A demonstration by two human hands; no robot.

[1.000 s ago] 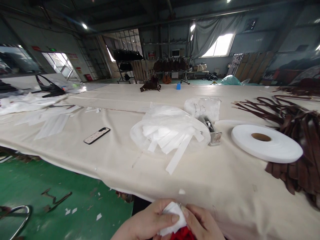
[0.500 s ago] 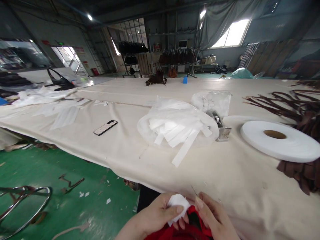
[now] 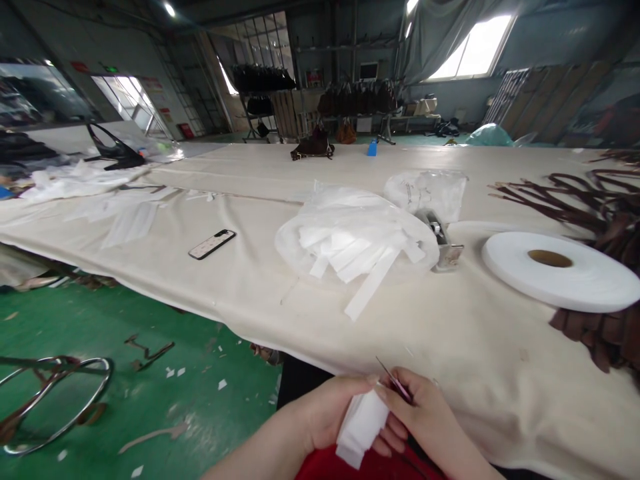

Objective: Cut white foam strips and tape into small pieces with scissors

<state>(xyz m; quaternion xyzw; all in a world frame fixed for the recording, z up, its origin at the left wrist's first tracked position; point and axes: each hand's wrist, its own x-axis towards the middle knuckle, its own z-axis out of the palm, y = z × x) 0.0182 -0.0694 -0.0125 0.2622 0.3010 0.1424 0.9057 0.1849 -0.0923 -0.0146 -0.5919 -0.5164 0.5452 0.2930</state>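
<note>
My left hand point(image 3: 330, 413) is closed around a folded white strip of non-woven fabric point(image 3: 361, 427) at the near table edge. My right hand point(image 3: 425, 420) is pinched beside it, holding a thin dark red strip point(image 3: 395, 381) that pokes up past the fingers. Red cloth point(image 3: 360, 465) lies under both hands. Farther in, a clear plastic bag with cut white strips point(image 3: 355, 250) rests on the cream table cloth point(image 3: 250, 287).
A big white tape roll point(image 3: 560, 273) lies at the right over dark brown straps point(image 3: 595, 207). A metal tape dispenser point(image 3: 445, 247), a second plastic bag point(image 3: 427, 193) and a phone point(image 3: 212, 244) sit on the table. Green floor and a chrome stool ring point(image 3: 55, 400) at left.
The hands have risen a little; the crumpled white piece is now unfolded into a flat strip, and a thin dark red strip shows in my right fingers. The camera tilted down slightly.
</note>
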